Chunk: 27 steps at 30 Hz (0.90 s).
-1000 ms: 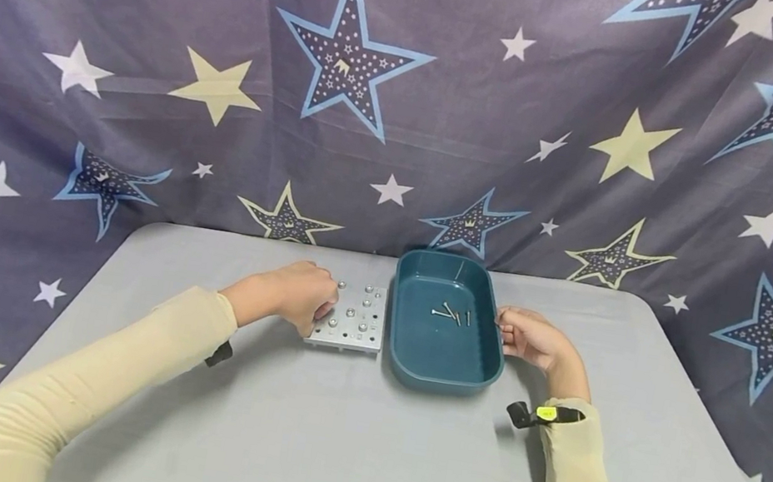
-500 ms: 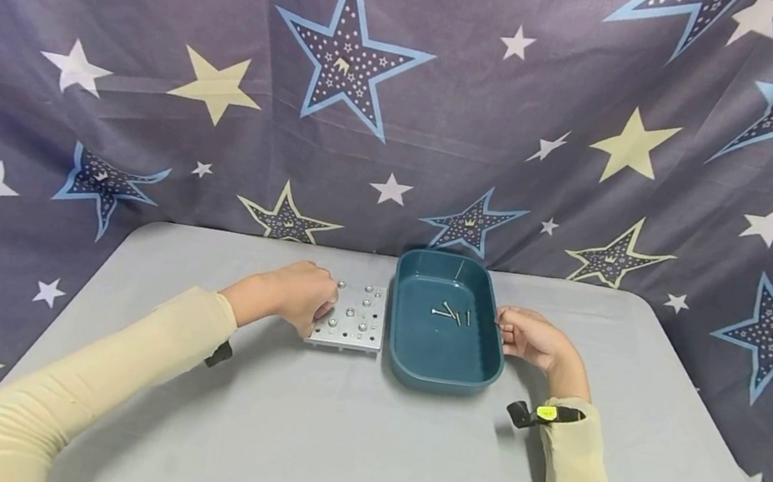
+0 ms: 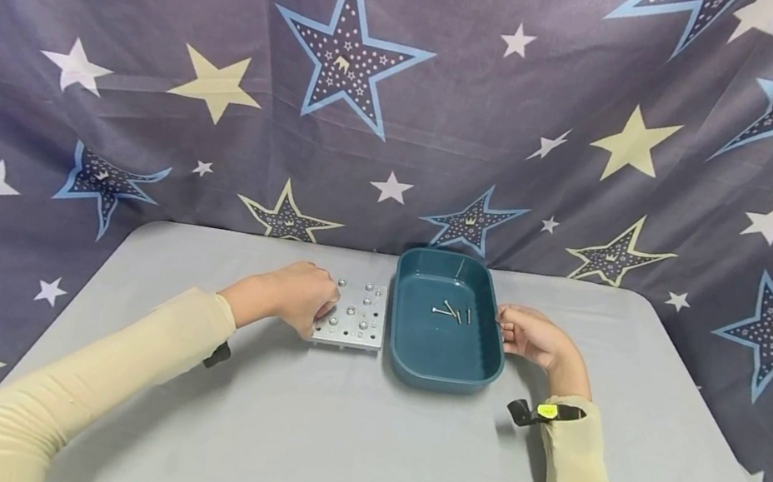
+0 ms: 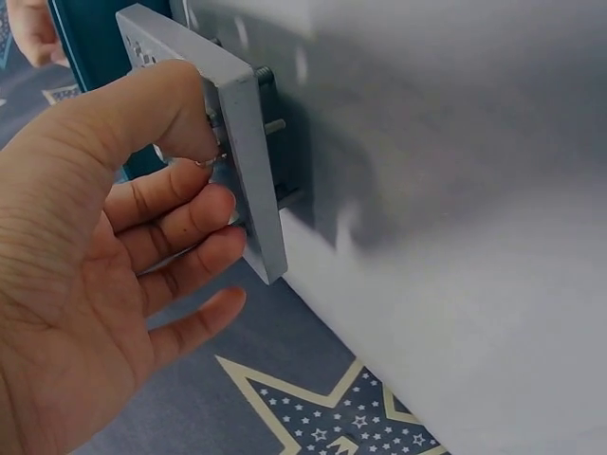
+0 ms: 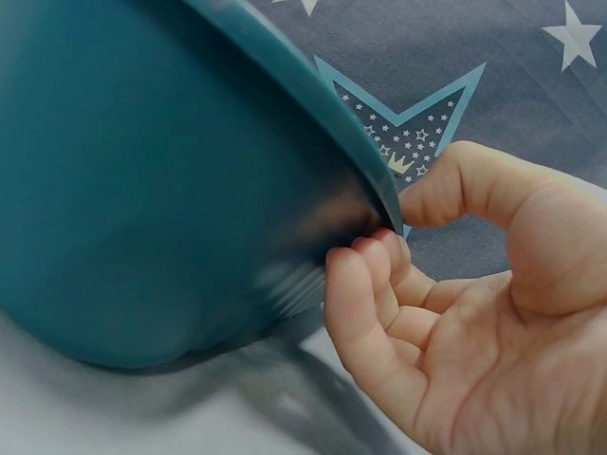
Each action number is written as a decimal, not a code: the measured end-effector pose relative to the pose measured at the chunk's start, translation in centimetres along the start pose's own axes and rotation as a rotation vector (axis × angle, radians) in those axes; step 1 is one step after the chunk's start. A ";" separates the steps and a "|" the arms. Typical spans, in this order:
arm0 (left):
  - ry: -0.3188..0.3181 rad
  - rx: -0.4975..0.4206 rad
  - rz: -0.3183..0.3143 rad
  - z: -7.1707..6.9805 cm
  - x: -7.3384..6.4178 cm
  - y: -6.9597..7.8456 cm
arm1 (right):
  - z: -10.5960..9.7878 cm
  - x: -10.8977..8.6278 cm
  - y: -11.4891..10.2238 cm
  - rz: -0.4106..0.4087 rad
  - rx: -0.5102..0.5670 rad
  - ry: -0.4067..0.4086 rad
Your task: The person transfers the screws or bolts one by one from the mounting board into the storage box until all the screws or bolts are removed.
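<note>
My left hand [image 3: 302, 295] is over the left side of a silver metal plate [image 3: 355, 335] with holes and several bolts standing in it. Thumb and forefinger pinch a small metal bolt [image 4: 211, 162] at the plate's face, as the left wrist view shows; most of it is hidden by the fingers. Bolt shanks [image 4: 274, 126] stick out of the plate's underside. On the other side, my right hand [image 3: 529, 334] grips the right rim of a teal plastic tray [image 3: 442, 368], thumb above and fingers curled under the rim. Several loose bolts [image 3: 449, 311] lie on the tray's floor.
The plate and tray stand side by side near the back of a grey-covered table [image 3: 338, 452]. Behind it hangs a dark curtain [image 3: 452, 116] with stars. A black wrist strap with a camera [image 3: 529, 413] is on the right forearm.
</note>
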State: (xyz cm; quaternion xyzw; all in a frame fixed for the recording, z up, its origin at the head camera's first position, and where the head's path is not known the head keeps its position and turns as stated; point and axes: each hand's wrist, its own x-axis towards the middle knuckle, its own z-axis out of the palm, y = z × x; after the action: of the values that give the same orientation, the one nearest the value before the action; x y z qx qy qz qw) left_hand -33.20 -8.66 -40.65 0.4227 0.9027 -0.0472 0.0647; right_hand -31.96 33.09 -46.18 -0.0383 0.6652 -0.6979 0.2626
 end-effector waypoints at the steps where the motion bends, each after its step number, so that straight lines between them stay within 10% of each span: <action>1: 0.004 -0.001 0.003 0.1 0.0 0.0 | 0.0 0.0 0.0 0.000 -0.001 -0.001; 27: 0.008 -0.156 0.009 0.6 0.1 0.1 | 0.0 0.0 0.0 -0.010 -0.010 -0.009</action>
State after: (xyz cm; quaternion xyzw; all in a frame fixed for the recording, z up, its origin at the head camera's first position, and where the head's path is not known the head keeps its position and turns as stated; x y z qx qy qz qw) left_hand -33.16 -8.59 -41.28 0.4206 0.9020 0.0254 0.0941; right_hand -31.97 33.10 -46.21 -0.0458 0.6672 -0.6958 0.2619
